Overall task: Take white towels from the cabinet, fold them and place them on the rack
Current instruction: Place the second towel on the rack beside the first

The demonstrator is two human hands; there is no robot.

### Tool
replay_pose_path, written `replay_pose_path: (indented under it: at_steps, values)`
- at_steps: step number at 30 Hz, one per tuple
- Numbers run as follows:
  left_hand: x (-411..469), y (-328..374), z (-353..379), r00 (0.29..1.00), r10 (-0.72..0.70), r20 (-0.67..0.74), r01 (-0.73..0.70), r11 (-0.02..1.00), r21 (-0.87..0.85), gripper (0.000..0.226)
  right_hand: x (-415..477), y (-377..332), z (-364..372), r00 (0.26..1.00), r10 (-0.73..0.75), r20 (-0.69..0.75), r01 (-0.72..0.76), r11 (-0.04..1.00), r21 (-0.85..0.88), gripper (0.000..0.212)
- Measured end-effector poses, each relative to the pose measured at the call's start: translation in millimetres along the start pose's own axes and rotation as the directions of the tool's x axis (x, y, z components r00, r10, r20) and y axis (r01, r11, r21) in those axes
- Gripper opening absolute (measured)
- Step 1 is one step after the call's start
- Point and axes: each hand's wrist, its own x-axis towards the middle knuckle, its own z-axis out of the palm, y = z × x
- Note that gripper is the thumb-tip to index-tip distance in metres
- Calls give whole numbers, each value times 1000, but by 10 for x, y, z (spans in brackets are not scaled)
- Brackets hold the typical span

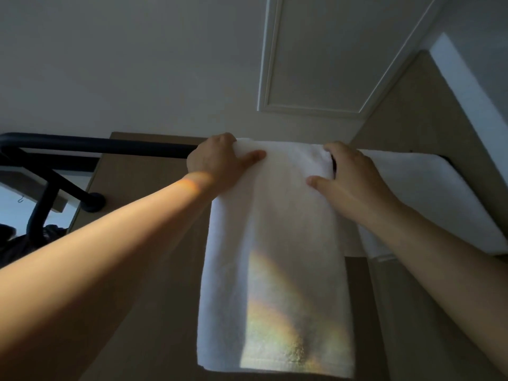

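White and folded, the towel (275,270) hangs over the black rack bar (110,147), towards its right end. The left hand (217,163) and right hand (354,182) both grip its top fold, fingers curled over the bar. A second towel (428,193) hangs just beside it, at the bar's right end.

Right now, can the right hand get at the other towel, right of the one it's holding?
Probably yes. The right hand grips the near towel at the bar; the other towel hangs just beside it with nothing between. It would have to let go first.
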Motion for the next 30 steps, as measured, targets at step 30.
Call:
replay_pose_path:
  at_steps: [30]
  values:
    - [-219, 90, -104, 994, -97, 56, 111, 928, -357, 89, 84, 39, 132, 970, 179, -163, -124, 946, 300, 36]
